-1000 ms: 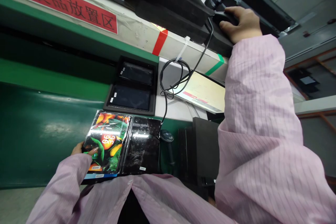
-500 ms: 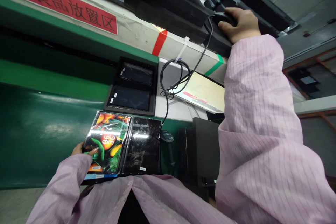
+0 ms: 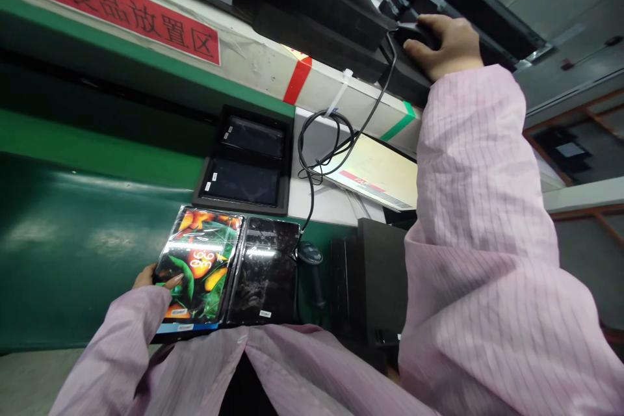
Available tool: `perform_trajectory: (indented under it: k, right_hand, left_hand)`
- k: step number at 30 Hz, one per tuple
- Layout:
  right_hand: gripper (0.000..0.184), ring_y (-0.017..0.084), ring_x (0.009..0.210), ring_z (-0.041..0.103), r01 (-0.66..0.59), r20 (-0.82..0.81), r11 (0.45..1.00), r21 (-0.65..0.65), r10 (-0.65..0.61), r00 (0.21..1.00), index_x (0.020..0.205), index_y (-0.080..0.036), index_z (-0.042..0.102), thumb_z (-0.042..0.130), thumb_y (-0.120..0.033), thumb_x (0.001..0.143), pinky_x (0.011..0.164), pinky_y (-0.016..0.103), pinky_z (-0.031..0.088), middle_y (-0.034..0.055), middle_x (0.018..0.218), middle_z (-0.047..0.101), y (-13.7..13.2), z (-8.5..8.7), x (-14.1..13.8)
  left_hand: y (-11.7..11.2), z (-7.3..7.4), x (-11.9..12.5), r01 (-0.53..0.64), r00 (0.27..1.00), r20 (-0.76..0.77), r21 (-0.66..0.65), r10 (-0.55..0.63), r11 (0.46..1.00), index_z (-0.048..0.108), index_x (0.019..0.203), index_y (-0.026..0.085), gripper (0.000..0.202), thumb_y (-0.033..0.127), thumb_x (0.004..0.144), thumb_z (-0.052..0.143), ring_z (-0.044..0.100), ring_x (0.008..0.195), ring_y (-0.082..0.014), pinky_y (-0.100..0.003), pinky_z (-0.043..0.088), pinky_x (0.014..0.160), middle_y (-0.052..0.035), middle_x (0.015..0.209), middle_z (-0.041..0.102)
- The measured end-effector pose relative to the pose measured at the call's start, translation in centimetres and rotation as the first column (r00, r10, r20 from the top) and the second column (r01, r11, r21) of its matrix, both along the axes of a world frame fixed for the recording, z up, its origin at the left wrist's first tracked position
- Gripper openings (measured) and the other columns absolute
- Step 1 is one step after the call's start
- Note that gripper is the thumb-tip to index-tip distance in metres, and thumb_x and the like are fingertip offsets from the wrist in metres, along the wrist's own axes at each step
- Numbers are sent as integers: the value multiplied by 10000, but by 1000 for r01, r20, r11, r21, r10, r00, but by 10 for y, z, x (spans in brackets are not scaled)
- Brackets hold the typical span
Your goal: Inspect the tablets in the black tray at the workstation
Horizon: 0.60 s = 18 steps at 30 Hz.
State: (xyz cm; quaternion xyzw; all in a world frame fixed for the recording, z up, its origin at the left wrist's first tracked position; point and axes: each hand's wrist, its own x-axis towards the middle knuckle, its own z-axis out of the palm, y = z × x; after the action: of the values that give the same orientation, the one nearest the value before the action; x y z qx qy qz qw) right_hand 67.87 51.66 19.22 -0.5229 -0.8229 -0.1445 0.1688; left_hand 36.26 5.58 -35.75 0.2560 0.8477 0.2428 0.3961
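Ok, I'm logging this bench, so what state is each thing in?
Left tablet: lit, colourful picture showing, held at its edge by the left hand.
Right tablet: screen dark.
Mouse: on the upper shelf, under the right hand.
Tray tablets: both dark.
Monitor: lit.

My view is bright and mostly sharp, lit from overhead. Glare streaks across the lit tablet and dark tablet at 7 o'clock, with soft sheen on the green belt at 9. Straight edges bow toward the corners. My sleeve at 4 o'clock looks soft.
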Motion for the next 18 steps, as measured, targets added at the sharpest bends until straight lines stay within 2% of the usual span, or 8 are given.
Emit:
perform_trajectory:
  k: [3,7,10,14,18]
  right_hand:
    - [577,188,1268,461,63,-34,997,-35,-64,997,1342,-299,494,635,-345,784,1122,318,340,50,1325,494,-9,1,-7]
    - [607,163,1252,478,94,-68,995,-41,-97,993,1318,-292,521,670,-203,736,1115,275,348,22,1313,512,-15,2,-12]
    - [579,156,1226,499,42,-88,998,-49,-47,995,1296,-299,541,669,-212,738,1100,282,365,4,1292,532,-16,2,-12]
    - [569,158,1217,505,70,-105,997,-38,-74,992,1279,-310,557,665,-205,730,1099,285,365,-3,1276,545,-19,2,-13]
    - [561,157,1204,515,76,-110,997,-13,-77,991,1259,-319,574,668,-205,718,1088,277,376,-6,1256,561,-19,1,-13]
  left_hand:
    - [2,5,0,-42,997,67,12,42,999,490,1182,45,837,459,505,758,626,970,-336,-374,504,868,-205,1049,630]
    - [3,13,2,-42,997,63,-1,42,999,502,1142,71,803,483,498,750,619,971,-345,-386,501,876,-178,1013,630]
    - [3,22,5,-44,998,54,-9,45,999,495,1141,78,769,475,526,730,614,975,-338,-390,488,899,-178,1027,622]
    - [1,29,9,-20,999,43,26,18,999,497,1137,84,698,458,584,700,613,955,-313,-384,481,899,-171,1016,621]
    - [0,31,11,-38,999,27,38,37,999,486,1140,94,701,466,582,694,610,955,-312,-387,480,900,-153,998,616]
